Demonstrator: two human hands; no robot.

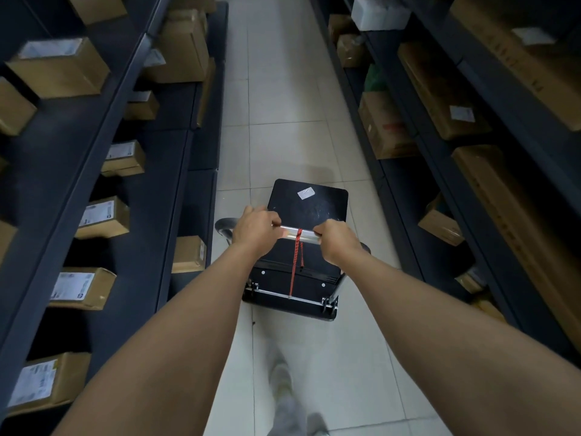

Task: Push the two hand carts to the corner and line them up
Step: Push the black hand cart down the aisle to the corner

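Observation:
A black platform hand cart (309, 204) stands on the tiled aisle floor in front of me, with a white sticker on its deck. Its silver handle bar (302, 236) crosses in front of me, with a red cord tied around its middle and hanging down to the cart's rear. My left hand (256, 231) grips the left end of the bar. My right hand (338, 240) grips the right end. Both arms are stretched forward. Only this one cart is in view.
Dark metal shelving (103, 127) with cardboard boxes lines the left side, and matching shelving (490, 127) lines the right. The pale tiled aisle (276, 89) runs straight ahead between them. My leg and shoe (284, 391) show at the bottom.

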